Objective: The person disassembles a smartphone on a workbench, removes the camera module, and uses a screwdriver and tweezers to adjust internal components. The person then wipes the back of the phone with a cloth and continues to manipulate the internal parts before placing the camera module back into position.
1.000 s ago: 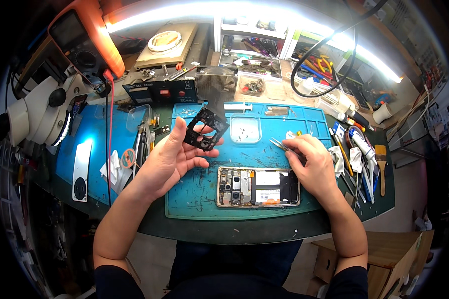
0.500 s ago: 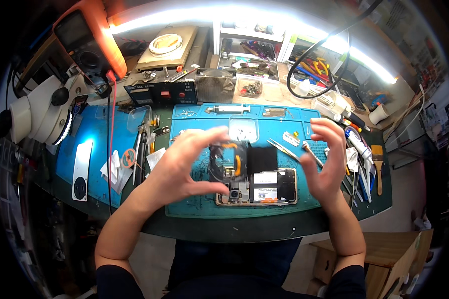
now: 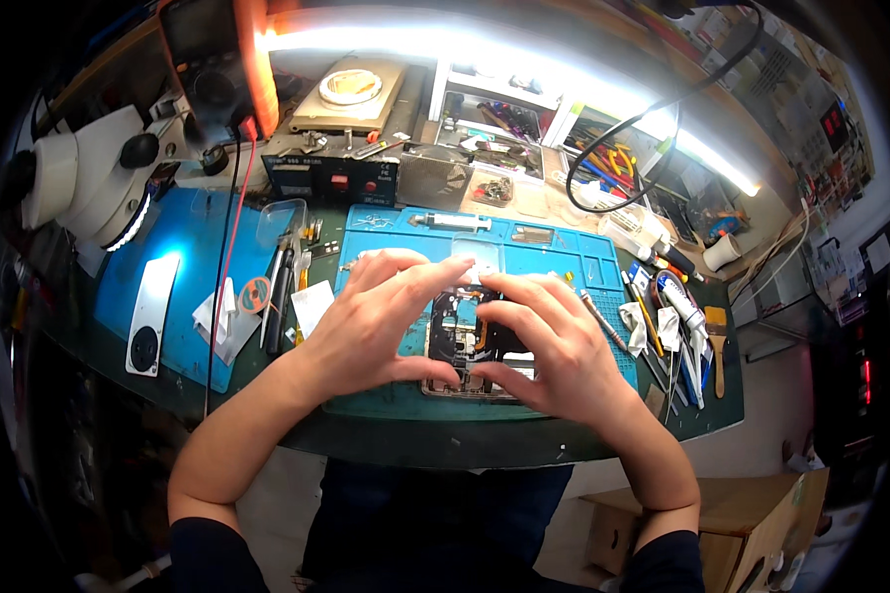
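Observation:
An opened phone (image 3: 435, 387) lies on the blue work mat, its inner parts exposed and partly hidden by my hands. Just over its left end is a thin black inner cover piece (image 3: 449, 341) with an orange strip. My left hand (image 3: 381, 321) curves around the piece's left side, thumb low and fingers at its upper edge. From the other side my right hand (image 3: 559, 346) grips it, fingertips by the upper right edge and thumb below. The exact fingertip contact is partly hidden. Most of the phone's right half is behind my right hand.
To the left lies a white panel with a black circle (image 3: 154, 311), under a lit microscope (image 3: 94, 183). Tweezers and pens stand near a solder reel (image 3: 255, 295). At right are a brush (image 3: 716, 341) and tubes. A multimeter (image 3: 208, 74) stands at the back left.
My right hand has moved left from beside the phone to the black cover piece. My left hand has stayed on the piece, which sits over the phone. The view has shifted slightly.

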